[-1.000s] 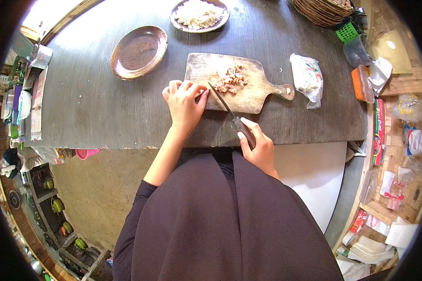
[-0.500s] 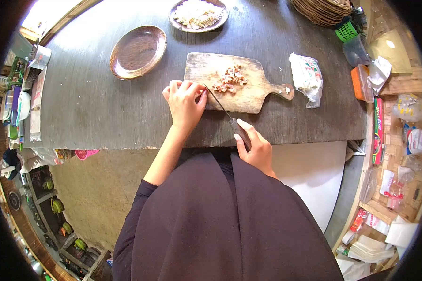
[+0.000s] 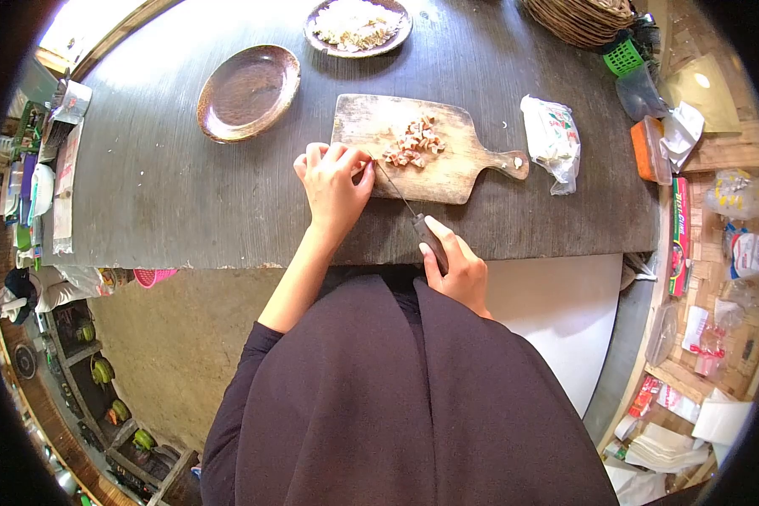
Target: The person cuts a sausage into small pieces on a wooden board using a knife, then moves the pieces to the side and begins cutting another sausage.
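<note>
A wooden cutting board [image 3: 452, 187] lies on the dark table, its handle toward the right. Small brownish-pink chopped pieces [image 3: 417, 142] are heaped on its middle. My right hand [image 3: 458, 266] grips the dark handle of a knife [image 3: 401, 195], whose thin blade slants up and left over the board. At the board's left edge, my left hand [image 3: 337, 181] has its fingers curled and pinched close to the blade tip. A bit of reddish-brown food shows at those fingertips; most of what they hold is hidden.
An empty brown plate [image 3: 249, 94] sits at the upper left. Behind the board stands a plate of pale chopped food [image 3: 357, 27]. A white plastic packet [image 3: 552, 142] lies to the right. A wicker basket [image 3: 580, 18] and an orange box [image 3: 649, 150] line the right side.
The knife blade has shifted very slightly, its tip still by my left fingers. Both hands stay in nearly the same place, and the chopped pieces look the same.
</note>
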Motion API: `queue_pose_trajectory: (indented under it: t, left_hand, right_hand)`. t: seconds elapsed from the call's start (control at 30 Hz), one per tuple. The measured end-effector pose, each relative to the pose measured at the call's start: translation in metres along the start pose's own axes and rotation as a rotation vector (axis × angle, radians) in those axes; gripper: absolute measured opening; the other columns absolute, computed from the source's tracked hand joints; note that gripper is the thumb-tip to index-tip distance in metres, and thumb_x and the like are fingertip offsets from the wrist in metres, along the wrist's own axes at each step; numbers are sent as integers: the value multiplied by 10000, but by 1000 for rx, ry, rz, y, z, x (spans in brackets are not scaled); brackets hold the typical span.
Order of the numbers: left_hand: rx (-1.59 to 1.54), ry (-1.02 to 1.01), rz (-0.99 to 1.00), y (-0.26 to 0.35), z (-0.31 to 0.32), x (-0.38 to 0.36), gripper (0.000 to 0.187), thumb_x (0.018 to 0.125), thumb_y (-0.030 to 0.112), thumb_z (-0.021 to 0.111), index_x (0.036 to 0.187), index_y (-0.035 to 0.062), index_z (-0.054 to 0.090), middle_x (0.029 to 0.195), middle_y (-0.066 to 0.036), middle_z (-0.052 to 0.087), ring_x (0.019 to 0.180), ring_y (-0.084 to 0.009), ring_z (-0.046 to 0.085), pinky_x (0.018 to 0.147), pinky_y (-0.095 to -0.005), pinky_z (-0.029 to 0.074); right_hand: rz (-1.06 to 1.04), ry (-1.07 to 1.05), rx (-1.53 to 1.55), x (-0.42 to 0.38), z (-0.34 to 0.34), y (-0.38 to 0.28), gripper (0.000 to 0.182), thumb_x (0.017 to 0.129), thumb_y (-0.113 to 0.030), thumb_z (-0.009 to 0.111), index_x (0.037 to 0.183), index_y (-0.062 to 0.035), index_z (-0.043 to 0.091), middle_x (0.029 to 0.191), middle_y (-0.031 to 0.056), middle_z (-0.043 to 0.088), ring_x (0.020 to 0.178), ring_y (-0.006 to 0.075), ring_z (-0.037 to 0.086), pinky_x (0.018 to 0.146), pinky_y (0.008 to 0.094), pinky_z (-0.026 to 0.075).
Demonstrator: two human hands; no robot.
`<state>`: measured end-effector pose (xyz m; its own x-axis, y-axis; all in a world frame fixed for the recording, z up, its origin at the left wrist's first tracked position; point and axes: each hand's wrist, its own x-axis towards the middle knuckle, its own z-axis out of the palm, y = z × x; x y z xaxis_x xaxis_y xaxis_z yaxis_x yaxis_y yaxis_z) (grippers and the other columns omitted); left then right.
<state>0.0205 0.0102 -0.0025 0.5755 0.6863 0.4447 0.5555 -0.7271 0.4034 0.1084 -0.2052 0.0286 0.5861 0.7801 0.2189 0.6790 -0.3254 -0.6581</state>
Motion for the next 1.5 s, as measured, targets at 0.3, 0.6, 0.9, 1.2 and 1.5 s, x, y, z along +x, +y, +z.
queue_pose_trajectory:
  t: [0.3, 0.6, 0.9, 1.2, 1.5]
  left_hand:
    - [-18, -7, 1, 0, -1, 0, 99, 814, 237, 788, 872, 173, 741, 880, 23, 675, 1037, -249, 542, 952, -446, 329]
    - [-33, -13, -15, -1, -2, -1, 84, 821, 244, 796, 879, 196, 759, 890, 33, 678, 1049, -244, 534, 963, -444, 323]
    - [-23, -28, -22, 1, -7, -1, 89, 817, 253, 798, 882, 205, 761, 906, 38, 694, 1063, -247, 531, 960, -444, 323]
    - [-40, -7, -13, 0, -5, -1, 95, 807, 246, 810, 873, 209, 751, 889, 44, 694, 1056, -253, 531, 961, -445, 321]
    - [-35, 0, -10, 0, -4, -2, 88, 811, 228, 804, 865, 191, 745, 894, 48, 695, 1054, -248, 535, 961, -444, 322]
  right_hand:
    - [-4, -5, -20, 0, 6, 4, 465, 926, -230, 723, 1380, -239, 624, 874, 96, 697, 690, 337, 707, 615, 427, 572]
    - [-23, 5, -37, -3, 1, 9, 456, 931, -242, 719, 1377, -234, 627, 876, 90, 703, 700, 330, 711, 617, 420, 574]
    - [9, 31, 26, -1, -7, 11, 444, 921, -191, 730, 1354, -208, 639, 955, 112, 739, 761, 331, 732, 645, 405, 582]
    - [5, 11, 77, -2, -4, 7, 437, 920, -194, 735, 1347, -210, 644, 963, 114, 746, 765, 322, 736, 650, 398, 585]
    - [104, -104, 87, -1, -13, -4, 416, 919, -100, 723, 1329, -117, 653, 1057, 191, 748, 930, 344, 755, 798, 382, 583]
